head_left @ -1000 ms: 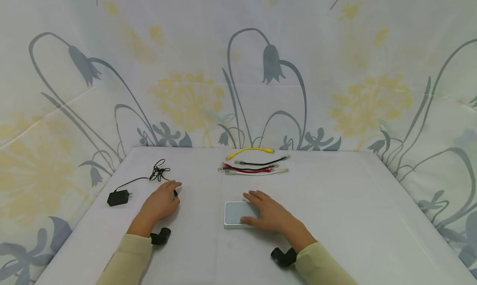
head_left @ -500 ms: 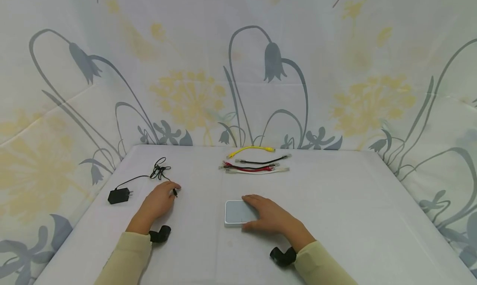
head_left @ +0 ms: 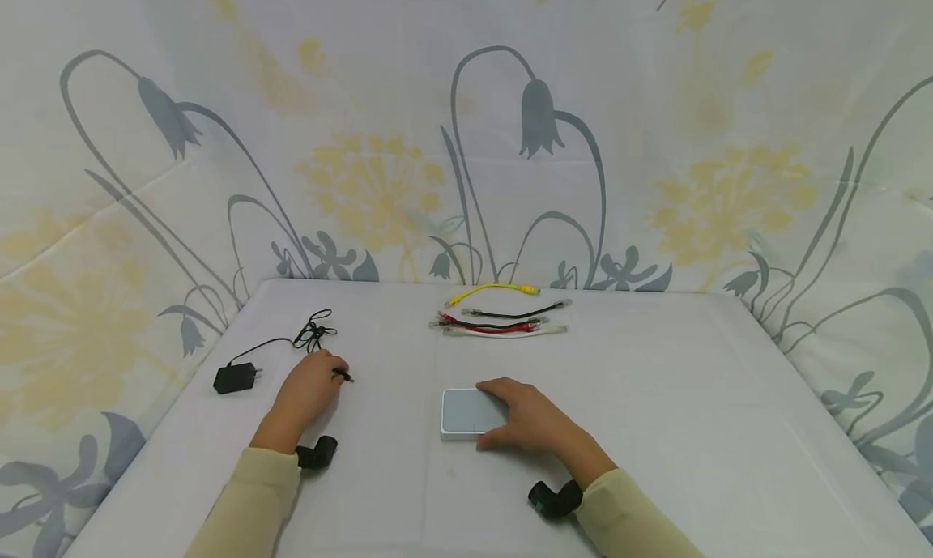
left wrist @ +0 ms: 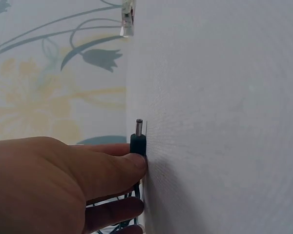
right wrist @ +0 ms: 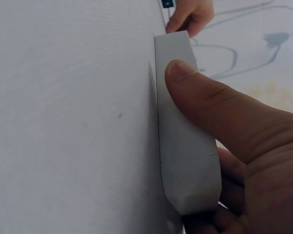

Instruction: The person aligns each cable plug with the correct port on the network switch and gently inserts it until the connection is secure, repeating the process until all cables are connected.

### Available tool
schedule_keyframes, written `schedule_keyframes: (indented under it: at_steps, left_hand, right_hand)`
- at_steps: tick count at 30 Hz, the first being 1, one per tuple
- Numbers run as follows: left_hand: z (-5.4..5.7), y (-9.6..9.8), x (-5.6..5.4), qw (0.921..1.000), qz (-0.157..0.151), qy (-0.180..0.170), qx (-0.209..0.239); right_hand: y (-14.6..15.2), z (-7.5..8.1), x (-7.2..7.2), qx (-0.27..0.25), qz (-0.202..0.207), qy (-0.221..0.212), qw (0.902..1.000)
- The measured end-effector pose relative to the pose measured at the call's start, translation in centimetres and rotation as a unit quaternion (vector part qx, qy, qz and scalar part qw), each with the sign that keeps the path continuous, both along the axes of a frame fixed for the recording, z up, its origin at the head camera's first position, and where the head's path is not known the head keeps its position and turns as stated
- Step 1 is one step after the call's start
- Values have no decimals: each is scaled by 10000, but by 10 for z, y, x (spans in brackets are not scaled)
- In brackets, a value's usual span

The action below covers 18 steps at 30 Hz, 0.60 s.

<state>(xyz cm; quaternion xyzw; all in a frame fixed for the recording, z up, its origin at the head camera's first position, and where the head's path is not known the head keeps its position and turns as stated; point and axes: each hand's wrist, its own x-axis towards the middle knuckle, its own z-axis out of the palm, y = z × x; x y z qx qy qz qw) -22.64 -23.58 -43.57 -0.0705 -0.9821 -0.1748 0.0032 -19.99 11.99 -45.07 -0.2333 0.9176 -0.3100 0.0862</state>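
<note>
My left hand pinches the barrel plug of a power adapter's thin black cord between thumb and fingers, its metal tip sticking out past the thumb. The black power adapter lies to the left of that hand, and a tangled stretch of its cord lies behind it. A flat white box-shaped device with a grey top sits on the table. My right hand grips its right part, thumb against the near side wall and fingers on the far side, mostly hidden in the right wrist view.
Toward the back of the white table lie several short network cables: a yellow cable, a black cable, a red cable and a white cable. A flower-patterned cloth rises behind and beside the table.
My right thumb has come off the device's top to its near side, so the hand now grips it. The plug in my left fingers has swung from pointing down to pointing right.
</note>
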Motion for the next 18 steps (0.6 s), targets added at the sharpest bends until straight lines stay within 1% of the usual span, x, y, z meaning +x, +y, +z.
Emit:
schedule_keyframes:
  at_steps: [3,6,9,13,16,18]
  left_hand:
    - [1,0,1,10000,-49,63,3]
    - [0,0,0,9997,-81,202,-57]
    - [-1,0,1,9990,-135,397,-173]
    - [-1,1,0,9967,-301,624,-433]
    - [-2,2,-1,9949,-438,701,-581]
    - [-3,3,-2,9951,-492,665,-540]
  right_hand:
    - [0,-1,0,-33,-29,-43,10000]
    - [0,-2,0,-41,-51,-118,9999]
    - [0,-2,0,-49,-67,-174,9998]
    - [0,-1,1,-81,-67,-164,9998]
    - [0,-2,1,-77,-81,-166,9998]
    - [0,-3,1,-69,-87,-154,9998]
